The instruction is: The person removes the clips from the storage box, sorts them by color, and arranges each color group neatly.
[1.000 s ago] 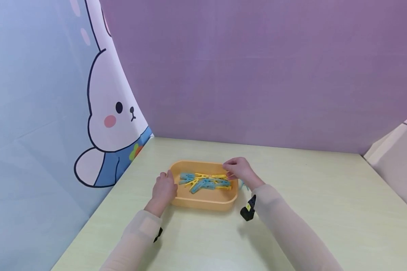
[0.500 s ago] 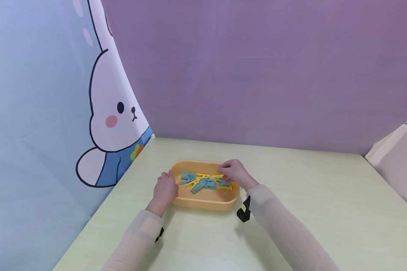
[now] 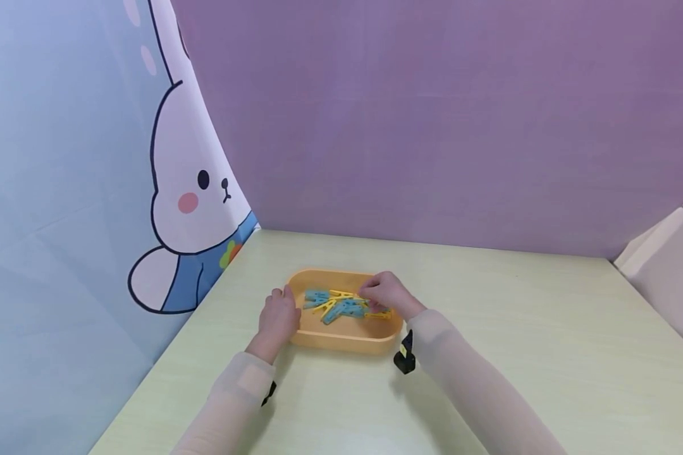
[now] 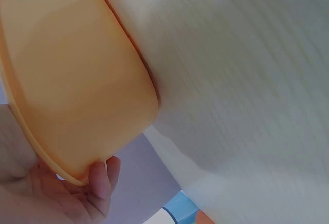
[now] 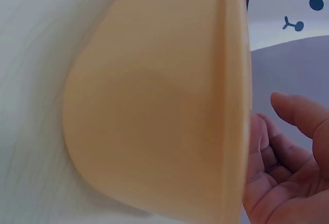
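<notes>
An orange plastic basket (image 3: 341, 342) sits on the table, seen in the head view. Blue and yellow clothespins (image 3: 336, 311) lie in a loose pile on its floor. My left hand (image 3: 279, 316) grips the basket's left end; in the left wrist view its fingers (image 4: 100, 180) curl at the rim. Over the right part of the basket, my right hand (image 3: 388, 292) reaches in from the right and covers some clothespins. The right wrist view shows its thumb (image 5: 298, 113) apart from loosely bent fingers, partly hidden behind the basket's wall, with nothing visible between them.
The pale wood-grain table (image 3: 518, 328) extends around the basket. A purple backdrop (image 3: 432, 126) rises behind it, and a blue panel with a cartoon rabbit (image 3: 190, 170) stands at the left. A black wrist camera (image 3: 405, 355) hangs under the right sleeve.
My right hand has moved left and slightly down, from the basket's right end farther over the pile. The blue piece seen earlier right of the basket is now out of sight. The left hand keeps its grip.
</notes>
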`<control>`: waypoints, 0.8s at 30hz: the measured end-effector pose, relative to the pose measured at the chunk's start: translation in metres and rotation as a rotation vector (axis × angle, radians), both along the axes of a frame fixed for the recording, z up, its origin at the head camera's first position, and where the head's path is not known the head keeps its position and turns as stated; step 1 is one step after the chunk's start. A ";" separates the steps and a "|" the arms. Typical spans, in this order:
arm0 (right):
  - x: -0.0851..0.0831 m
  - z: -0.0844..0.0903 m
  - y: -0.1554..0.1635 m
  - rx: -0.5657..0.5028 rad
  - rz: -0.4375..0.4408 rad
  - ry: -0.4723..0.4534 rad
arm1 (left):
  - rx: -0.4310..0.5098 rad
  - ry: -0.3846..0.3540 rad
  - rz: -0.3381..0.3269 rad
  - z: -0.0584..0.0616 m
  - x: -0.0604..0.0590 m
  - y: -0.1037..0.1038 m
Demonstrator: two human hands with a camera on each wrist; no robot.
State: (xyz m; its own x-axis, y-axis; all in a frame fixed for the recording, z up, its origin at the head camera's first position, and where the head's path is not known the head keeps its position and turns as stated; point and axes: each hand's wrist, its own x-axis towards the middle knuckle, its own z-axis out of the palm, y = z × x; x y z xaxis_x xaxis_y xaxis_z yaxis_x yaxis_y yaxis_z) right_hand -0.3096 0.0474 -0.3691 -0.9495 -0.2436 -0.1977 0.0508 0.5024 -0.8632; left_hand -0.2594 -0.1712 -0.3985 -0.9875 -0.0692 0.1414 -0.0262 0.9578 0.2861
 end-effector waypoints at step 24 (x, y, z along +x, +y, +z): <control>0.000 -0.012 -0.014 0.225 0.082 0.086 | 0.001 -0.003 -0.001 0.000 -0.001 0.001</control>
